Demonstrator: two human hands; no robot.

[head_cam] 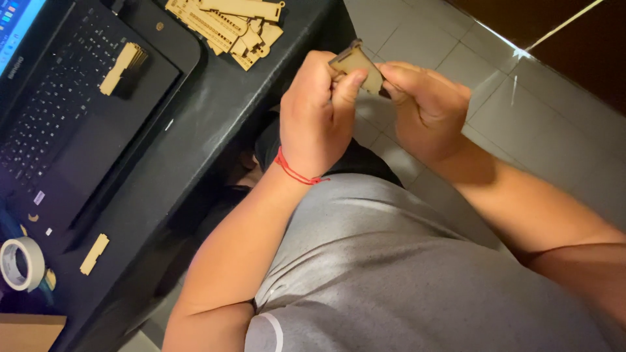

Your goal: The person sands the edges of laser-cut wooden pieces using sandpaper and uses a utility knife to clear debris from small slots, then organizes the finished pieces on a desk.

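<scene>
Dark surface [215, 111] runs along the left. An open black laptop [85, 117] sits on it, with a lit corner of its screen [16, 26] showing at top left. A stack of tan slotted wooden strips [122, 67] lies on the laptop keyboard. A pile of flat laser-cut wooden parts [228, 26] rests at the top edge of the surface, just past the laptop. A single small wooden strip [94, 254] lies near the laptop's front edge. A roll of white tape [21, 263] is at lower left, with a brown cardboard corner [29, 332] below it. Pale floor tiles [521, 124] at right.
</scene>
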